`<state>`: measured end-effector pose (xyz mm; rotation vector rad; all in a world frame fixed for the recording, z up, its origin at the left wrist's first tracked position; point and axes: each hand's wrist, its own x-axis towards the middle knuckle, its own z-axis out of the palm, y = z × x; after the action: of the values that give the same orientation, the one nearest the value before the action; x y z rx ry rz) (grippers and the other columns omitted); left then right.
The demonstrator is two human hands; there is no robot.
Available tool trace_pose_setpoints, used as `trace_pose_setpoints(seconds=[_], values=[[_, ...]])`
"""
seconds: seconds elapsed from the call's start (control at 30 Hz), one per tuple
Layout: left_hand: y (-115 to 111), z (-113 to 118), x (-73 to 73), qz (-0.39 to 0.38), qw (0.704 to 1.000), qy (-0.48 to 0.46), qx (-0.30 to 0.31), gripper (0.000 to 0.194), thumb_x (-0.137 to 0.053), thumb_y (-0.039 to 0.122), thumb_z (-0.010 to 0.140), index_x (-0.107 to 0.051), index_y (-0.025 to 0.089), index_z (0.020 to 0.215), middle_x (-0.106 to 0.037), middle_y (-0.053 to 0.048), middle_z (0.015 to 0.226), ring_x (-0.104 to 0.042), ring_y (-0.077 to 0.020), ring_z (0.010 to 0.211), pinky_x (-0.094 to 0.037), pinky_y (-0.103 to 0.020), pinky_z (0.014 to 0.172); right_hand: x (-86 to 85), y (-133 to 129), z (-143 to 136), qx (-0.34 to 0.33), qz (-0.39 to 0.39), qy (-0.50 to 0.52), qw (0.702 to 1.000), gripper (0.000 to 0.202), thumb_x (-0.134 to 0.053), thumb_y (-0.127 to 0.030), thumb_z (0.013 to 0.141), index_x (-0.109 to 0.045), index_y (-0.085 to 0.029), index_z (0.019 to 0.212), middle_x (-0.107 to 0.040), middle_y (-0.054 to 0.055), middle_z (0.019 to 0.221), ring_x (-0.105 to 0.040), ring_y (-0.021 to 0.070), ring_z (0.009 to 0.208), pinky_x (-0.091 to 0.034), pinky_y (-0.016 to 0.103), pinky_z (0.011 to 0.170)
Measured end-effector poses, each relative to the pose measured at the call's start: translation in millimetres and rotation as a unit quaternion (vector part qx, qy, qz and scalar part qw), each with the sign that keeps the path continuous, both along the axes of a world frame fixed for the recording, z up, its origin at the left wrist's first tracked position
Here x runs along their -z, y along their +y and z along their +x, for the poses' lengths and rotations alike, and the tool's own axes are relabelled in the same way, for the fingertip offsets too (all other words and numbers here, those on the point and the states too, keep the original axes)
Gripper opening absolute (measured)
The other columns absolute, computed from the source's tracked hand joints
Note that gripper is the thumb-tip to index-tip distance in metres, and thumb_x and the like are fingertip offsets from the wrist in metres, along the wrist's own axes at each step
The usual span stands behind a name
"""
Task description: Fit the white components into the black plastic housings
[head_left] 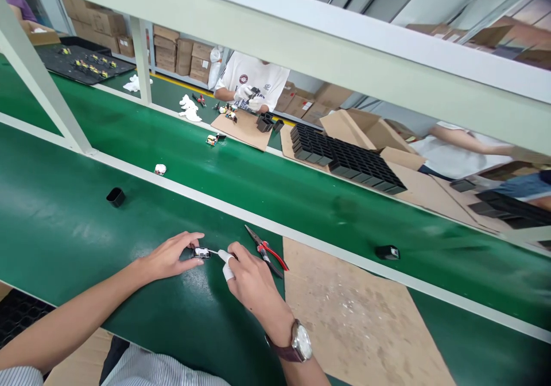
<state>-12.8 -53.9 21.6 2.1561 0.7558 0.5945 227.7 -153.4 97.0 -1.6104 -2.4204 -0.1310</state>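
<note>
On the green bench lies a small black housing with a white part inside (201, 253). My left hand (174, 255) holds it from the left, thumb and fingers on either side. My right hand (247, 274), with white covers on two fingertips and a watch at the wrist, is closed on the end of a white cable (213, 251) that runs from the housing. Just beyond my right hand are long-nose pliers (266, 250) with red and black handles. A hollow black case (116, 197) stands farther left on the bench.
A stained cardboard sheet (348, 311) covers the bench at right. Past the white rail (185, 192), a green belt (258, 182) carries small parts and a black case (388, 252). Across it, a gloved person works beside black cases (365, 165). A white frame crosses overhead.
</note>
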Motion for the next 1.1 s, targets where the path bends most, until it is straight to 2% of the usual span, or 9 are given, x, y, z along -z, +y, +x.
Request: trace_pose_setpoints(seconds=[0.1, 0.23, 0.33, 0.43, 0.63, 0.83, 0.97, 1.03, 1.1], values=[[0, -2, 1.0, 0.033, 0.999, 0.002, 0.005, 0.058, -0.073, 0.035, 0.097, -0.049, 0.029, 0.149, -0.07, -0.005, 0.116, -0.072, -0.0225, 0.106, -0.061, -0.037, 0.096, 8.9, 1, 10, 0.02, -0.015, 0.05, 0.998, 0.029, -0.053, -0.002, 0.087, -0.072, -0.018, 0.101, -0.066, 0.007, 0.103, -0.064, 0.0166, 0.078, -0.049, 0.028, 0.064], [1, -2, -2.1, 0.131, 0.99, -0.01, 0.052, 0.047, -0.069, 0.036, 0.101, -0.055, 0.027, 0.145, -0.069, -0.009, 0.122, -0.07, -0.0241, 0.11, -0.061, -0.037, 0.096, 34.1, 8, 27, 0.103, 0.005, 0.138, 0.985, 0.033, -0.048, -0.011, 0.099, -0.069, -0.016, 0.125, -0.068, 0.009, 0.111, -0.068, 0.0179, 0.087, -0.052, 0.028, 0.069], [0, 1, -5.3, 0.211, 0.974, -0.025, 0.075, 0.033, -0.062, 0.03, 0.105, -0.062, 0.024, 0.138, -0.07, -0.011, 0.121, -0.069, -0.0249, 0.11, -0.06, -0.039, 0.097, 57.9, 14, 32, 0.133, 0.029, 0.144, 0.98, 0.033, -0.048, -0.01, 0.099, -0.07, -0.014, 0.122, -0.068, 0.01, 0.107, -0.067, 0.0221, 0.095, -0.055, 0.032, 0.079], [-2, 5, -6.2, 0.228, 0.97, -0.029, 0.085, 0.029, -0.056, 0.021, 0.107, -0.062, 0.022, 0.135, -0.07, -0.011, 0.12, -0.069, -0.024, 0.109, -0.061, -0.039, 0.096, 74.4, 16, 30, 0.135, 0.044, 0.12, 0.983, 0.033, -0.046, -0.008, 0.099, -0.072, -0.014, 0.118, -0.068, 0.011, 0.106, -0.064, 0.0261, 0.099, -0.055, 0.039, 0.089], [-3, 4, -3.8, 0.229, 0.97, -0.025, 0.074, 0.033, -0.061, 0.02, 0.105, -0.058, 0.021, 0.137, -0.067, -0.014, 0.129, -0.069, -0.0246, 0.114, -0.063, -0.039, 0.095, 77.8, 10, 25, 0.128, 0.081, 0.121, 0.981, 0.032, -0.05, -0.019, 0.106, -0.064, -0.011, 0.133, -0.066, 0.016, 0.118, -0.059, 0.0294, 0.107, -0.053, 0.045, 0.095], [-3, 4, -12.8, 0.269, 0.956, -0.078, 0.086, 0.026, -0.066, 0.011, 0.099, -0.068, 0.023, 0.123, -0.068, -0.013, 0.123, -0.071, -0.0233, 0.105, -0.062, -0.037, 0.087, 77.4, 7, 27, 0.113, 0.096, 0.132, 0.98, 0.029, -0.05, -0.018, 0.106, -0.065, -0.009, 0.13, -0.064, 0.017, 0.123, -0.058, 0.03, 0.11, -0.052, 0.045, 0.096], [-3, 11, -15.6, 0.175, 0.98, -0.065, 0.07, 0.012, -0.068, 0.017, 0.098, -0.074, 0.024, 0.106, -0.072, -0.011, 0.117, -0.071, -0.0222, 0.096, -0.061, -0.037, 0.083, 76.5, 6, 25, 0.118, 0.091, 0.125, 0.981, 0.03, -0.051, -0.015, 0.105, -0.064, -0.009, 0.131, -0.065, 0.018, 0.124, -0.058, 0.0308, 0.112, -0.052, 0.046, 0.097], [1, 14, -15.1, 0.039, 0.995, -0.091, 0.009, 0.006, -0.072, 0.026, 0.097, -0.076, 0.023, 0.1, -0.075, -0.01, 0.108, -0.073, -0.0218, 0.091, -0.062, -0.035, 0.079, 76.4, 5, 24, 0.123, 0.086, 0.119, 0.981, 0.031, -0.051, -0.015, 0.104, -0.063, -0.009, 0.133, -0.065, 0.018, 0.125, -0.057, 0.0312, 0.113, -0.052, 0.046, 0.096], [7, 16, -15.2, -0.151, 0.975, -0.145, -0.077, 0.016, -0.076, 0.037, 0.095, -0.077, 0.021, 0.098, -0.076, -0.008, 0.096, -0.073, -0.0202, 0.082, -0.062, -0.032, 0.073, 77.1, 4, 24, 0.131, 0.086, 0.112, 0.981, 0.032, -0.051, -0.015, 0.104, -0.063, -0.01, 0.133, -0.065, 0.018, 0.126, -0.058, 0.0312, 0.113, -0.052, 0.046, 0.096]])
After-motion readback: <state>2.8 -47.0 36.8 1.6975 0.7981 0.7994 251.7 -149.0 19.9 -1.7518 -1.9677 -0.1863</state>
